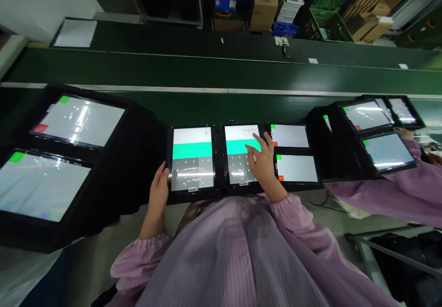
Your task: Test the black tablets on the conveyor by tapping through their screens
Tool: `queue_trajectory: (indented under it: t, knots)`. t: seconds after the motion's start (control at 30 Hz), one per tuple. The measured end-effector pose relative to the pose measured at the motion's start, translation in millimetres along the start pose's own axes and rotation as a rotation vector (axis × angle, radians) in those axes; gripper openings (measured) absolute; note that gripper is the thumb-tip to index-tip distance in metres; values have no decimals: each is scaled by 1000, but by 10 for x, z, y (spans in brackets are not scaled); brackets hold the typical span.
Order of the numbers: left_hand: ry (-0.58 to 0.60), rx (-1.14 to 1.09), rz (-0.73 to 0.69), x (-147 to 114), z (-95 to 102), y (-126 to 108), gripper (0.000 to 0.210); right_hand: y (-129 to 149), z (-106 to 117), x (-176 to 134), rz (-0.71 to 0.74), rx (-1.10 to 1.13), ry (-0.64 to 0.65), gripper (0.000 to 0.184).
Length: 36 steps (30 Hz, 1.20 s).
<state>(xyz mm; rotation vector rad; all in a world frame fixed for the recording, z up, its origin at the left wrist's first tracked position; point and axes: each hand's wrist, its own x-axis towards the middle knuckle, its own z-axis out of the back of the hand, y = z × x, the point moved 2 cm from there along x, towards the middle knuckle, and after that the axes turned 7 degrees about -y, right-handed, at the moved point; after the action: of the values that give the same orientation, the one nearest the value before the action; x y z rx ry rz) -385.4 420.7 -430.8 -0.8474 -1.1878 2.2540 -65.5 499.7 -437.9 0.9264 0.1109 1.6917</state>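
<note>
Two tablets with calculator screens lie side by side before me. My left hand (159,188) grips the left edge of the left tablet (193,151), its thumb at the frame and its fingers along the side. That screen reads 0 above a teal band and a grey keypad. Over the right tablet (238,175) is my right hand (261,159), fingers apart and holding nothing; one fingertip is at the teal band. Part of that keypad is hidden by the hand. Whether the fingertips touch the glass, I cannot tell. Small characters show at the top of this screen.
Right of my hand, two white screens (289,136) with green and red corner squares are stacked. More such screens (79,120) stand at left. A co-worker's pink sleeve (373,194) is at right. Beyond the green bench (155,70) are boxes (264,10) and crates (328,21).
</note>
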Motion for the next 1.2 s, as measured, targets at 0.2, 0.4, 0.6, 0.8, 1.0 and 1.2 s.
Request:
queue_trajectory:
  t: [0.2,0.4,0.6,0.8,1.0,1.2]
  knots:
    - [-14,-13,-32,8,-32,22,44,690,-219,-38,222,168,292,33]
    - [-34,-5,-46,13,-43,84,42,804,-369,5,192,106,407,29]
    - [-36,-44,-39,27,-48,103,41,797,-367,11,198,82,425,33]
    - [-11,-23,-67,59,-42,139,41,788,-390,33,200,99,394,36]
    - [-8,-42,-55,55,-61,125,42,859,-544,178,202,86,368,39]
    - [-19,-51,-91,78,-58,139,37,883,-662,216,152,65,392,34]
